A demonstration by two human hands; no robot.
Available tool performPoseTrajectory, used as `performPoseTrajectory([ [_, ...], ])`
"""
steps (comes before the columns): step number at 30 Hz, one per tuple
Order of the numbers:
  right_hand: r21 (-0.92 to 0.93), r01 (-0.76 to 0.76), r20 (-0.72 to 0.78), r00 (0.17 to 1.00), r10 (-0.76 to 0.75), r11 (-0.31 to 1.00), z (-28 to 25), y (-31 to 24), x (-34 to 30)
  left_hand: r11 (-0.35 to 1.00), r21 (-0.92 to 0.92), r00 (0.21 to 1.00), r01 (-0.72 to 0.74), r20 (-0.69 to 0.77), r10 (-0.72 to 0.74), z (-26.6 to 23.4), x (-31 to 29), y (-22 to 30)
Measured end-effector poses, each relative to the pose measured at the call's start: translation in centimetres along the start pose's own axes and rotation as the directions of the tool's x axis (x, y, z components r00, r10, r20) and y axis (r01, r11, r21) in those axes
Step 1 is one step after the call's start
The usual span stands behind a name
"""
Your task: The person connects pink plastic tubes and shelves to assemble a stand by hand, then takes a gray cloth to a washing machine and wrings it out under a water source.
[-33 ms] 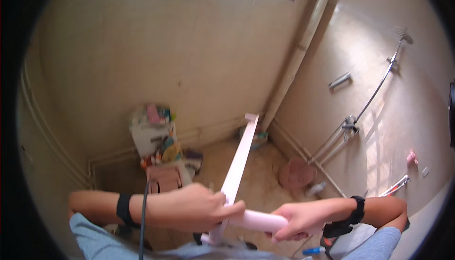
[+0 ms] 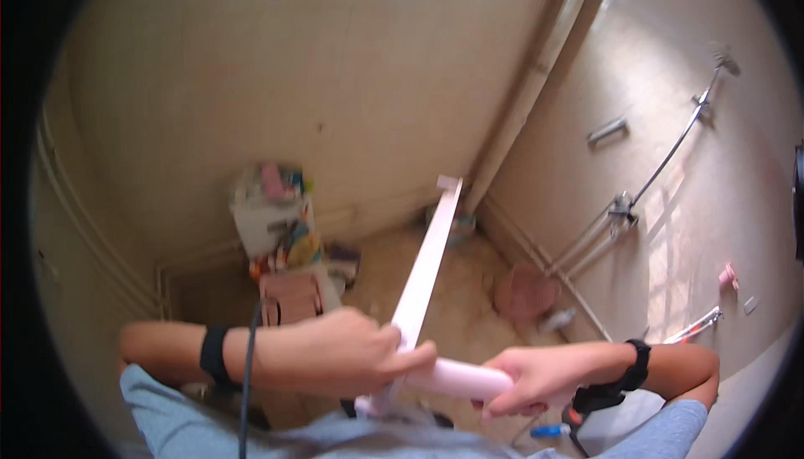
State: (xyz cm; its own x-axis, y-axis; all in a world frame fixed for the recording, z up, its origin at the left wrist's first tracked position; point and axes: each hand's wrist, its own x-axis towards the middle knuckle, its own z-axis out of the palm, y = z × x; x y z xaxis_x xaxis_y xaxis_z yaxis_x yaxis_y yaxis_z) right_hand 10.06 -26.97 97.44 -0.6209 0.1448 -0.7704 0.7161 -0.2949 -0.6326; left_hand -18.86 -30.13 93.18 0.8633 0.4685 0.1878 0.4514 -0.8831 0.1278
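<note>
A long, flat pale pink bar (image 2: 427, 270) slants away from my body, with a short bent piece at its far end. Its near end runs behind my left fingers. My left hand (image 2: 352, 354) is closed around the bar, the index finger laid along a thick pink tube (image 2: 461, 379). The tube lies crosswise between my hands. Wrapped round the tube's right end is my right hand (image 2: 528, 382), thumb on the near side. Whether tube and bar are joined is hidden by my left hand.
A white bin-like container (image 2: 261, 229) piled with items stands by the back wall, a pink stool-like object (image 2: 291, 298) before it. A pink basin (image 2: 528, 293) rests in the corner below pipes. Shower fittings (image 2: 621, 208) are on the right wall. A dark cable (image 2: 248, 392) hangs over my left forearm.
The view has tipped down a little at the right, so the window shows less. Both hands keep their hold on the pink pieces, which have hardly moved.
</note>
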Motion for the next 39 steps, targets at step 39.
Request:
performPoseTrajectory([
  [39, 0.13, 0.105, -0.773, 0.633, 0.035, 0.986, -1.3, 11.9, -4.4, 0.842, -0.044, 0.842, 0.537, 0.077, -0.533, 2.2, -5.4, -1.8],
])
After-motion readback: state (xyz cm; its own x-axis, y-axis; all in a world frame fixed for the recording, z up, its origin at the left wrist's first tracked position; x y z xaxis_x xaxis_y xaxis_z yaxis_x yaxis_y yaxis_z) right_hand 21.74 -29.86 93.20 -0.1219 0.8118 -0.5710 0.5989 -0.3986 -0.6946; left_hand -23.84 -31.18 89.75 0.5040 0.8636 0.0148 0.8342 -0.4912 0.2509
